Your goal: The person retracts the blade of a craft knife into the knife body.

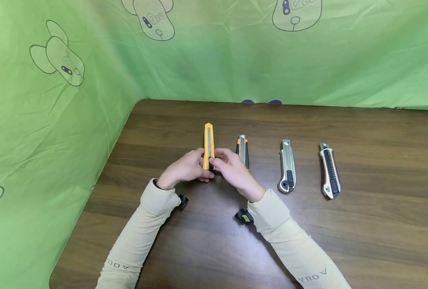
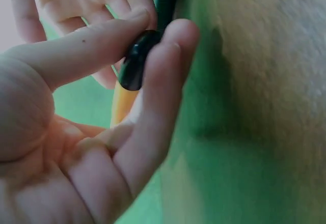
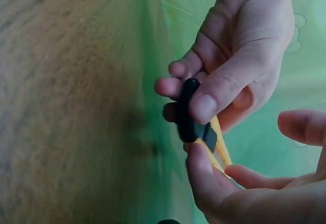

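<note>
A yellow utility knife (image 1: 208,140) is held upright-pointing away from me, with its black end (image 2: 137,63) toward me. My left hand (image 1: 186,168) pinches that black end between thumb and fingers. On the knife's other side, my right hand (image 1: 235,170) pinches the yellow body (image 3: 222,150) near the black slider. Just right of it lies an orange and black utility knife (image 1: 242,148), its lower part hidden behind my right hand.
Farther right on the brown wooden table (image 1: 206,249) lie a silver utility knife (image 1: 287,164) and a white and black one (image 1: 330,170), both pointing away. Green cloth (image 1: 221,68) with printed outline heads hangs behind the table and along its left side.
</note>
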Motion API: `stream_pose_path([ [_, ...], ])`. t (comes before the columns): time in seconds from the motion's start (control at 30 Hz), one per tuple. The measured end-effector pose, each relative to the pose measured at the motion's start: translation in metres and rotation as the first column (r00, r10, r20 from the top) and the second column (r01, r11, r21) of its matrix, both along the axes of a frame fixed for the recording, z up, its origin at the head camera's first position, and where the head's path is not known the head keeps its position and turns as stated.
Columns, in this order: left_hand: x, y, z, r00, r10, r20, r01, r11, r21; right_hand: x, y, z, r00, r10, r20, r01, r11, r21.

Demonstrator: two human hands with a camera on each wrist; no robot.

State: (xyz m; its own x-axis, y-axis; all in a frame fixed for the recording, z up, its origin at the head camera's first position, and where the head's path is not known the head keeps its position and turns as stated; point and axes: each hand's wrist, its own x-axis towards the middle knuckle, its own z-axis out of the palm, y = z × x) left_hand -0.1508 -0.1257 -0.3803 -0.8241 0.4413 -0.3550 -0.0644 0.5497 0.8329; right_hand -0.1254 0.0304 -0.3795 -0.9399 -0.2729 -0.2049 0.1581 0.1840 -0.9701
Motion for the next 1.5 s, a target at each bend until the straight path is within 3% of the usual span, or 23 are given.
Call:
stream_pose_path([
  [0.1,0.0,0.0,0.002,0.995,0.029,0.095,-0.043,0.987,0.155,-0.001,0.001,0.001,0.999,-0.042,-0.003,0.042,0.999,-0.031],
  [0.2,0.001,0.001,0.007,0.982,0.041,0.182,-0.094,0.951,0.293,-0.002,0.002,0.002,0.997,-0.072,0.018,0.074,0.991,-0.112],
  [0.33,0.002,0.001,0.014,0.972,0.036,0.233,-0.129,0.909,0.397,-0.002,0.002,0.0,0.998,-0.06,0.036,0.066,0.978,-0.199],
  [0.43,0.003,0.001,0.019,0.973,0.042,0.228,-0.136,0.901,0.412,-0.001,0.002,-0.001,0.998,-0.043,0.035,0.05,0.973,-0.225],
  [0.67,0.003,0.002,0.022,0.983,0.037,0.182,-0.107,0.914,0.39,0.002,0.002,-0.002,0.999,0.037,0.033,-0.026,0.957,-0.287],
  [1.03,0.006,0.002,0.022,0.993,-0.009,0.115,-0.039,0.91,0.413,0.001,0.003,-0.003,0.999,0.01,0.05,0.007,0.946,-0.325],
  [1.23,0.007,0.002,0.025,0.992,-0.003,0.125,-0.049,0.913,0.405,0.001,0.002,-0.003,0.998,-0.003,0.066,0.025,0.943,-0.333],
  [1.5,0.008,0.003,0.025,0.988,-0.004,0.157,-0.065,0.898,0.435,0.0,0.003,-0.002,0.999,-0.007,0.054,0.024,0.947,-0.319],
])
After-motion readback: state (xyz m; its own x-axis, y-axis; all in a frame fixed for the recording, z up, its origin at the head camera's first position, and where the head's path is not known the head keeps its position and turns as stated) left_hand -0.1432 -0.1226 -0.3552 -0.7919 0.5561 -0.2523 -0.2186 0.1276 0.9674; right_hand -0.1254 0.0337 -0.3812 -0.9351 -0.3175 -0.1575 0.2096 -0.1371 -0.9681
